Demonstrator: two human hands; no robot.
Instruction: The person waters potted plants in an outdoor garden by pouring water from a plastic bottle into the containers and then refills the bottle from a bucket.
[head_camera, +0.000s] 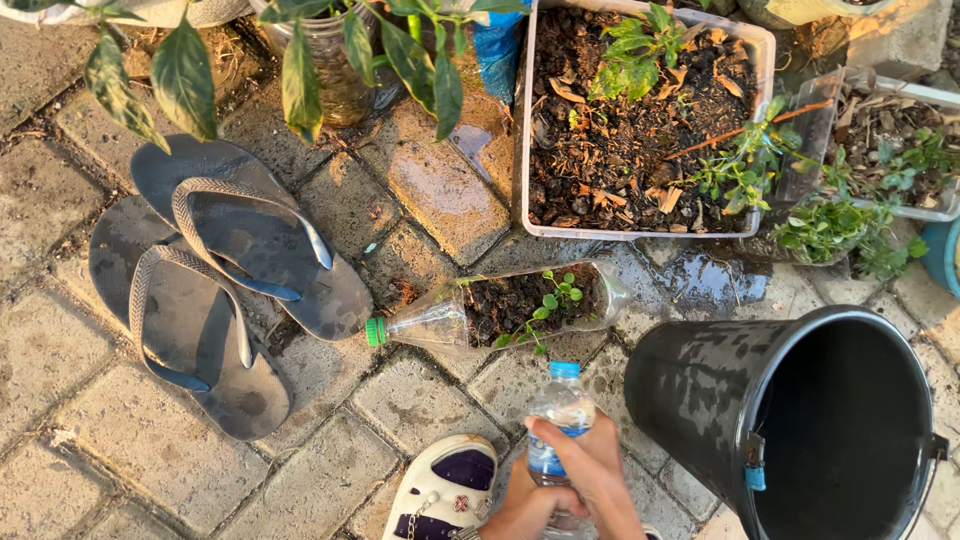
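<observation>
- My right hand (592, 470) and left hand (522, 510), at 6 o'clock in the view, both wrap around a small clear water bottle (560, 425) with a blue cap; fingers pressed around its body, the bottle upright, cap pointing toward 12 o'clock.
- The lower part of the bottle is hidden behind my fingers, so which hand bears most of the hold I cannot tell for certain.
- Just beyond the cap, toward 12 o'clock, a cut plastic bottle planter (500, 310) lies on its side, green cap at 9 o'clock, filled with soil and small seedlings.
- Farther at 12 o'clock, a rectangular white tub (530, 120) holds dark soil, dry leaves and a green plant.
- At 3 o'clock of my hands, a black bucket (700, 390) stands close beside them, its mouth open toward the camera.
- At 9 to 10 o'clock, a pair of grey flip-flops (215, 285) lies overlapped on the paving bricks (130, 460).
- At 7 o'clock, touching the frame edge, my white and purple shoe (440, 490).
- Wet patches darken the bricks between tub and bucket.
- At 1 to 2 o'clock, a second planter (905, 140) with leafy greens; large leaves (185, 75) overhang at 11 o'clock.
</observation>
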